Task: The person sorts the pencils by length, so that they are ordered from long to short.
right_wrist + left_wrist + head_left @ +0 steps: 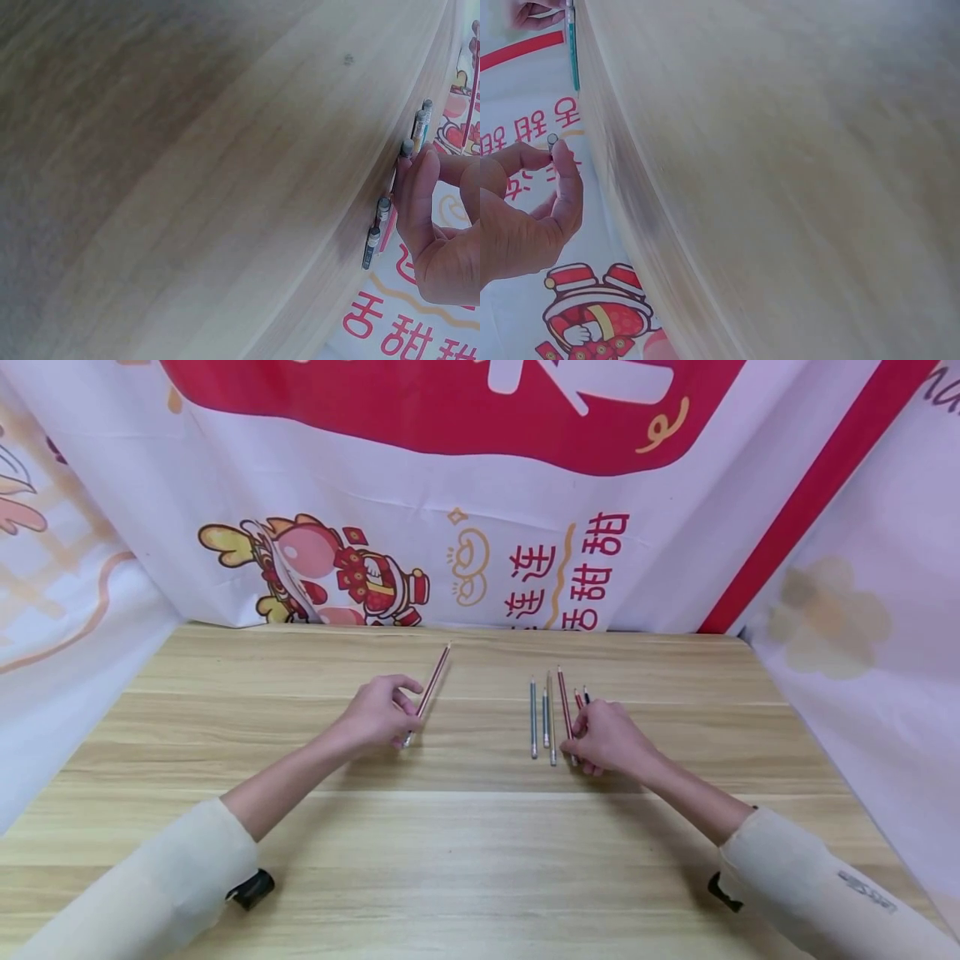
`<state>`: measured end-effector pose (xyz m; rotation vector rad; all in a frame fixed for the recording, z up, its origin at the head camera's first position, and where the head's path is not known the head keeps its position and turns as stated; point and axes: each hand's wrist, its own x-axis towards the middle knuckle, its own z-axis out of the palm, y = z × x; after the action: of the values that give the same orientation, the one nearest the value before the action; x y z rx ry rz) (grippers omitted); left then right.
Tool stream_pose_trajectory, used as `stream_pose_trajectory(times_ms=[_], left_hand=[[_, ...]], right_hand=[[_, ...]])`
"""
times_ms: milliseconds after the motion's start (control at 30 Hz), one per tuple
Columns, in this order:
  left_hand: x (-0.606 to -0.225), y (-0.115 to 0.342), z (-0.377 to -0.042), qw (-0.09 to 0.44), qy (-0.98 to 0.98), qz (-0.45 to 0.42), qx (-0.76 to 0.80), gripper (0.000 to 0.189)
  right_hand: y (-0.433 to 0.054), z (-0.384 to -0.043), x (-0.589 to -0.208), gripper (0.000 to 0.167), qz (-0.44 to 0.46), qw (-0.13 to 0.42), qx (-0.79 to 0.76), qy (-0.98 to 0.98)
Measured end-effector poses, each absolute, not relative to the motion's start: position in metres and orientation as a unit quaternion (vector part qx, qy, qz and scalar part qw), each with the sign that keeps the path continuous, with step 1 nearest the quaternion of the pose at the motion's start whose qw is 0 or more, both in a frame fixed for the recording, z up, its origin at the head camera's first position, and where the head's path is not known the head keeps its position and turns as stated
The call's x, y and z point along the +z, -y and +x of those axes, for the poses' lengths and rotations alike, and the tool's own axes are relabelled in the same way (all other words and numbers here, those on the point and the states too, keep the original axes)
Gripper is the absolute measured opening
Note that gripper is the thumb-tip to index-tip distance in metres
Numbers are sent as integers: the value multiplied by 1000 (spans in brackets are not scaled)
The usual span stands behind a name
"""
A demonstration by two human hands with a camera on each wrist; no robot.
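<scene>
My left hand [378,714] pinches a dark red pencil [435,682] near its eraser end, and the pencil slants up to the right. In the left wrist view, thumb and index finger meet at that eraser end [553,139]. Thumb and fingers of my right hand [609,739] pinch the lower end of another dark red pencil [564,697]. To its left lie a blue-green pencil [533,718], a shorter blue pencil [546,718] and a tan pencil [551,710]. A red pencil [578,698] and a black pencil [587,693] are partly hidden behind the right hand.
The wood-grain table [465,860] ends at the back against a white cloth [420,485] printed with red shapes, writing and a cartoon figure. More printed cloth [847,693] hangs along the right side. Black straps [251,889] show below the light sleeves.
</scene>
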<state>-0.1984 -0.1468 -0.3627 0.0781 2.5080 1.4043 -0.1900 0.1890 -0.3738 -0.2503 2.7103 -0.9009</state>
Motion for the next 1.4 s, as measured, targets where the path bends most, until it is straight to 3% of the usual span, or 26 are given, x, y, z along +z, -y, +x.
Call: stream_pose_trajectory(times_ms=[700, 1400], left_hand=[[-359, 169, -191, 141, -857, 7, 496, 50], [-364, 184, -190, 160, -854, -15, 495, 41]], right_hand=[[-189, -196, -371, 14, -54, 168, -335, -926], [-198, -198, -370, 11, -40, 160, -415, -895]])
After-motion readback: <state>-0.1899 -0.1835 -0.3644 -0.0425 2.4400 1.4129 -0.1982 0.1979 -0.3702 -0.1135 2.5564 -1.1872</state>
